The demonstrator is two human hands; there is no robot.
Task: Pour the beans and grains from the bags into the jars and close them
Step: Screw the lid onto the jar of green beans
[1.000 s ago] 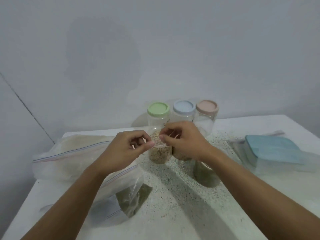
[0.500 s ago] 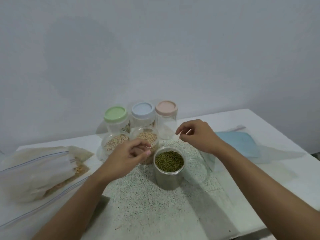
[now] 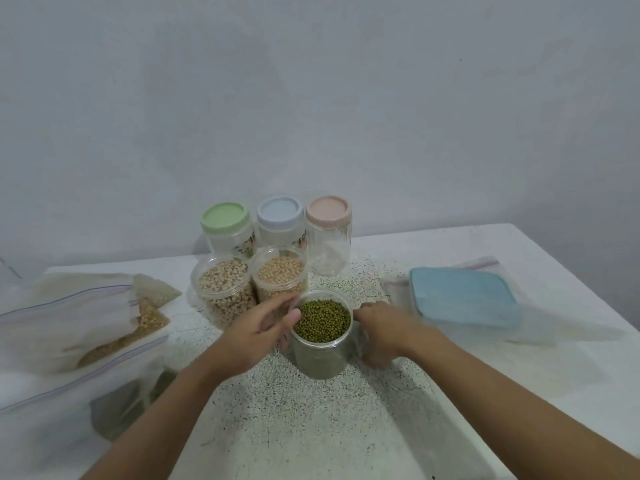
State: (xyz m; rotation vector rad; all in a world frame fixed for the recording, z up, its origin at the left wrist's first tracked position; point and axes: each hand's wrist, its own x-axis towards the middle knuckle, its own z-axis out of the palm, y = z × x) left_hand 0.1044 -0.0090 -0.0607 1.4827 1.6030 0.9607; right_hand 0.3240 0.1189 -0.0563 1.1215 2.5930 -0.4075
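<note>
At the far left of the speckled white table (image 3: 311, 427), a clear zip bag (image 3: 62, 317) is shown lying flat, with a remnant of tan grain in its corner. A second zip bag (image 3: 114, 403), with a dark green remnant, is seen nearer the table's front edge.

Right of the bags, two lidless jars stand upright and touching: a jar of pale speckled beans (image 3: 223, 289) and a jar of tan round beans (image 3: 280, 275). Both are filled nearly to the rim. Behind them, along the wall, three closed jars are lined up: green-lidded jar (image 3: 227, 220), blue-lidded jar (image 3: 280, 213) and pink-lidded jar (image 3: 329, 209).

In front of the open pair, the mung bean jar (image 3: 322, 323) stands upright, lidless and full. It is flanked by both hands. The left hand (image 3: 256, 330) is curled round its left side, the thumb placed at the rim. The right hand (image 3: 384, 327) is laid against its right side; through motion blur it cannot be told whether the fingers are closed round the jar.

At the far right, a flat blue square item (image 3: 464, 296) is seen inside another clear bag, well apart from the jars.
</note>
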